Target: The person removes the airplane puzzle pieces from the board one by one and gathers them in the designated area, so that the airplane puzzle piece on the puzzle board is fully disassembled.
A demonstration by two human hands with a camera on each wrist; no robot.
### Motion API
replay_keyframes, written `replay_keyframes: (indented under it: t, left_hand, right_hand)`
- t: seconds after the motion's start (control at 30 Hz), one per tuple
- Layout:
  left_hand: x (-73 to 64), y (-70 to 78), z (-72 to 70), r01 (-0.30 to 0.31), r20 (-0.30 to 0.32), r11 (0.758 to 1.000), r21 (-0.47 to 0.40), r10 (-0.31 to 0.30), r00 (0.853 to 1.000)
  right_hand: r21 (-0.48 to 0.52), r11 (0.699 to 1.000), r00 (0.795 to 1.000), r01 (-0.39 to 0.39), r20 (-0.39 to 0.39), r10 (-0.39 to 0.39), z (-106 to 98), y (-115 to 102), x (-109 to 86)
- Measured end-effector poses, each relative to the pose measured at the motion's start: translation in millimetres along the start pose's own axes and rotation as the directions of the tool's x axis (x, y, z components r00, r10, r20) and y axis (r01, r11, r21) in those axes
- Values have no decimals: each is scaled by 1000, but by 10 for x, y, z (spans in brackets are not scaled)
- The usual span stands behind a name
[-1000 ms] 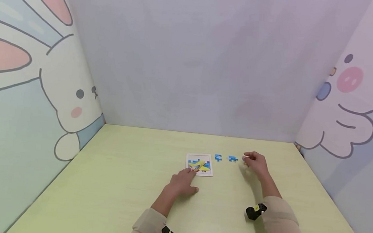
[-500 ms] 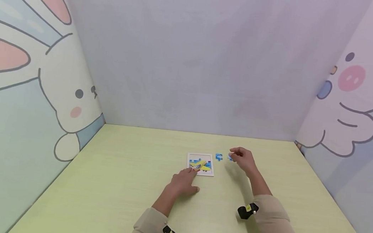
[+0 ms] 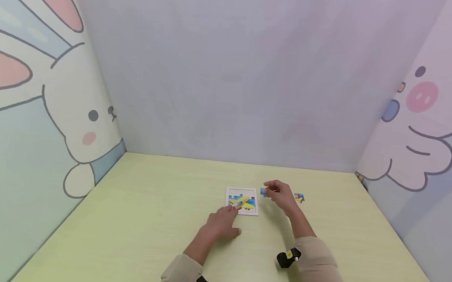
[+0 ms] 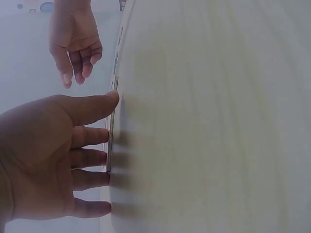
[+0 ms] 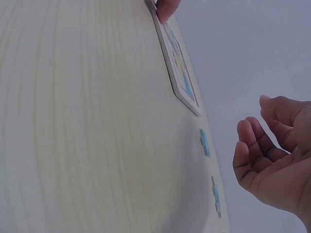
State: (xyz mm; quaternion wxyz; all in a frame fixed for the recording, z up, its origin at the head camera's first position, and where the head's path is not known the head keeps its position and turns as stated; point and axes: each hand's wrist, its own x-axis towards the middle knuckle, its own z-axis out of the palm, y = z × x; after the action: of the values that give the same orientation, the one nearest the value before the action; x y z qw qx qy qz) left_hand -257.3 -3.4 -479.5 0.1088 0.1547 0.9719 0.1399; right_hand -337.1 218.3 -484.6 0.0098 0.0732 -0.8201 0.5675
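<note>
A white-framed jigsaw puzzle point(image 3: 242, 188) lies flat on the table, partly filled with a picture of a yellow airplane. My left hand point(image 3: 221, 223) rests its outstretched fingertips on the frame's near-left corner, thumb spread out to the side. Just right of the frame, my right hand point(image 3: 281, 196) hovers low with loosely bent fingers and nothing between them. Partly behind its fingertips is a blue puzzle piece point(image 3: 262, 192). Another puzzle piece point(image 3: 299, 198), blue with yellow and red, lies beyond the right wrist. In the right wrist view, two pieces lie on the table below the hand, including a blue one point(image 5: 204, 142).
The pale wooden table point(image 3: 135, 221) is walled in by a plain grey back panel point(image 3: 229, 81). Side panels carry a cartoon rabbit point(image 3: 84, 106) on the left and a cartoon pig point(image 3: 421, 127) on the right.
My right hand has moved left along the row of loose pieces, from the rightmost one towards the one nearest the frame. The rightmost piece is now uncovered. My left hand stays put.
</note>
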Motion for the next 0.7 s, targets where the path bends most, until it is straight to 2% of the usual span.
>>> replay_keyframes:
  t: [0.47, 0.7]
  left_hand:
    - [5, -47, 0, -35, -5, 999, 28, 36, 999]
    - [-20, -17, -16, -54, -11, 998, 37, 54, 998]
  right_hand:
    - [28, 999, 996, 33, 87, -36, 419, -77, 63]
    - [37, 999, 991, -9, 133, 4, 595, -34, 104]
